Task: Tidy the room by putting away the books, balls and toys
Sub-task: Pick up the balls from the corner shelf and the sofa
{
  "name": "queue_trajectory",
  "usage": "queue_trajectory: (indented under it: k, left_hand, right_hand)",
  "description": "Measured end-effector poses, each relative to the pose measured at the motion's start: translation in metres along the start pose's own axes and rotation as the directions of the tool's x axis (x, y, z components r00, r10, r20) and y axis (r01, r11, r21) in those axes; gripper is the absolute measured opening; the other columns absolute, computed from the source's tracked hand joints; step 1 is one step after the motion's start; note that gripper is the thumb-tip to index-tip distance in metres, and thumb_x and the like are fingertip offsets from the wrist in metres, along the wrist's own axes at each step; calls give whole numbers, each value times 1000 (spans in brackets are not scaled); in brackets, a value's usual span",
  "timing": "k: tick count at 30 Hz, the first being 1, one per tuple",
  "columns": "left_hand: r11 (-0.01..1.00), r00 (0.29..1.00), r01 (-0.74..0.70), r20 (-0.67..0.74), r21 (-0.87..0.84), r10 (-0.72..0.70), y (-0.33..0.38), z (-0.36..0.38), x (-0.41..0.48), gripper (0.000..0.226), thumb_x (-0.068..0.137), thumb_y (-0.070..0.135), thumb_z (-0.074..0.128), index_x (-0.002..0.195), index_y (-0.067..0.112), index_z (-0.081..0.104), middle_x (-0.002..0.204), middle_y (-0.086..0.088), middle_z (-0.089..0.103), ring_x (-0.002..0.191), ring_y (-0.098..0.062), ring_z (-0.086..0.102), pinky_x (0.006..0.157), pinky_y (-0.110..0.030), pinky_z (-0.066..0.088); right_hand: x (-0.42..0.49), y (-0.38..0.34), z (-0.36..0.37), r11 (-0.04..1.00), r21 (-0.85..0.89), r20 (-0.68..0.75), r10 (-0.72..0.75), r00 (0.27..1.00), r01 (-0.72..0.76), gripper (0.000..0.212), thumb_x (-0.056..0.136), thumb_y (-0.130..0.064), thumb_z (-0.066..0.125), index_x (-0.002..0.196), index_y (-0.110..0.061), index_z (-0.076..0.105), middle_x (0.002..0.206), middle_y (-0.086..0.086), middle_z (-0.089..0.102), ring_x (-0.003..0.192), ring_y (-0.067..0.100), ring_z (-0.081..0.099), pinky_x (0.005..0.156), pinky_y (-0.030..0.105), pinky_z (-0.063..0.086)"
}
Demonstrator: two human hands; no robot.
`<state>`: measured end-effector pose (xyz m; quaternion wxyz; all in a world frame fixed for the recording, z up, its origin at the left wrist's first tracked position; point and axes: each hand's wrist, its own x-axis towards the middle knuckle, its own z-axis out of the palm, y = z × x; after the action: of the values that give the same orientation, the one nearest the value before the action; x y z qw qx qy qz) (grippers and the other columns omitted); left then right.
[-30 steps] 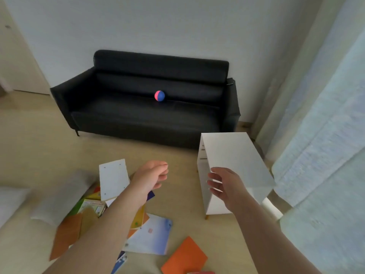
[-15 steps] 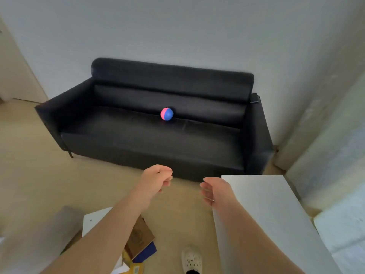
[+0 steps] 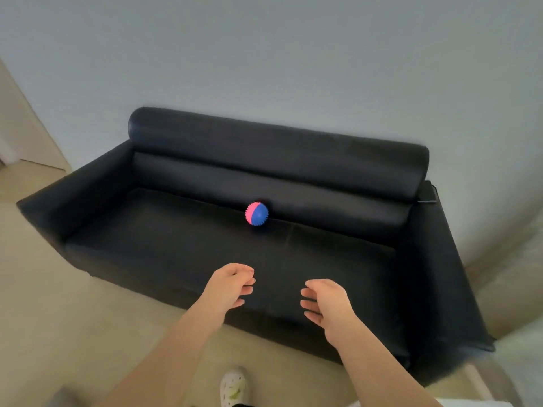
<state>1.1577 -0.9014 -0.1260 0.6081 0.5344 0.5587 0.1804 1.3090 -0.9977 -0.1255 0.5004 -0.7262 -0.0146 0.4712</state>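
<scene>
A ball [image 3: 256, 214], half pink and half blue with a nubby skin, sits on the sofa [image 3: 176, 245] near the middle of the seat, at the crease where the seat meets the lower back cushion. The dark seat runs wide to either side of it, closed off by the sofa's arms at both ends and by the rolled backrest behind.

Both hands hang over the front edge of the sofa seat, well short of the ball and touching nothing. The left hand [image 3: 227, 284] has its fingers loosely curled around nothing. The right hand [image 3: 326, 304] has relaxed, lightly bent fingers, with its palm turned toward the left one. A gap lies between the two hands.

The sofa's back stands along a grey wall [image 3: 264, 69]. Pale floor [image 3: 58, 304] spreads in front of the sofa and past the end on the person's left. At the other end the sofa stands close to a pale, blurred surface. A small flat black thing [image 3: 426, 195] lies on top of that arm, near the backrest. A white shoe [image 3: 235, 386] with green marks stands on the floor in front of the sofa, between the forearms.
</scene>
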Motion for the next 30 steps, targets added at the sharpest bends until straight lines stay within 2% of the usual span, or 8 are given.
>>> queue_trajectory:
  k: [5, 8, 11, 16, 20, 24, 27, 30]
  left_hand:
    - [999, 1000, -3, 1, 34, 3, 45, -11, 128, 11, 94, 18, 51, 94, 23, 61, 99, 0, 67, 95, -15, 63, 81, -30, 47]
    - [998, 1000, 4, -5, 65, -4, 73, -22, 201, 12, 92, 16, 51, 89, 24, 60, 98, -1, 66, 90, -15, 63, 74, -26, 47]
    - [991, 999, 8, 46, 130, -14, 91, -33, 260, 14, 91, 14, 52, 86, 25, 59, 94, 0, 65, 82, -12, 61, 65, -23, 44]
    - [959, 994, 49, 77, 279, -73, 107, -33, 348, 13, 91, 15, 51, 86, 25, 58, 95, 0, 64, 80, -11, 60, 66, -21, 43]
    - [919, 989, 75, 89, 386, -118, 110, -18, 406, 7, 92, 22, 52, 94, 25, 58, 96, 1, 63, 85, -11, 61, 68, -23, 46]
    - [875, 981, 137, 57, 465, -184, 111, 2, 463, 17, 91, 21, 54, 108, 20, 57, 98, -1, 62, 85, -15, 61, 72, -25, 48]
    - [815, 983, 118, 49, 568, -177, 110, 20, 509, 31, 90, 18, 54, 120, 17, 54, 115, -6, 60, 93, -17, 58, 84, -28, 47]
    - [723, 992, 88, 5, 685, -126, 106, 35, 558, 45, 88, 18, 54, 132, 19, 46, 133, -8, 44, 109, -26, 54, 91, -35, 47]
  right_hand:
    - [98, -57, 67, 999, -39, -26, 9, 1000, -10, 7, 95, -13, 52, 89, -17, 53, 94, 8, 61, 85, 20, 59, 83, 34, 50]
    - [155, -89, 106, 995, -60, -69, 81, 994, -85, 3, 95, -14, 53, 94, -15, 55, 95, 8, 61, 86, 20, 59, 80, 33, 49]
    - [198, -115, 134, 988, -55, -68, 141, 988, -145, 3, 94, -14, 53, 93, -14, 55, 89, 6, 60, 77, 19, 57, 74, 33, 47]
    - [265, -143, 154, 973, -64, -128, 210, 969, -220, 7, 95, -14, 52, 100, -13, 56, 96, 8, 60, 81, 20, 56, 74, 32, 46]
    - [318, -155, 163, 961, -98, -157, 242, 958, -259, 8, 96, -14, 49, 98, -12, 55, 93, 8, 58, 77, 19, 54, 75, 34, 46]
    - [371, -169, 175, 924, -133, -131, 343, 930, -359, 15, 96, -14, 48, 82, -15, 52, 86, 6, 55, 72, 16, 52, 82, 37, 51]
    - [417, -183, 178, 891, -172, -133, 401, 906, -419, 22, 97, -12, 45, 75, -12, 48, 76, 5, 51, 66, 15, 49, 68, 31, 48]
    - [467, -188, 185, 881, -258, -138, 373, 918, -397, 24, 95, -12, 45, 72, -13, 49, 72, 5, 51, 69, 19, 52, 75, 38, 51]
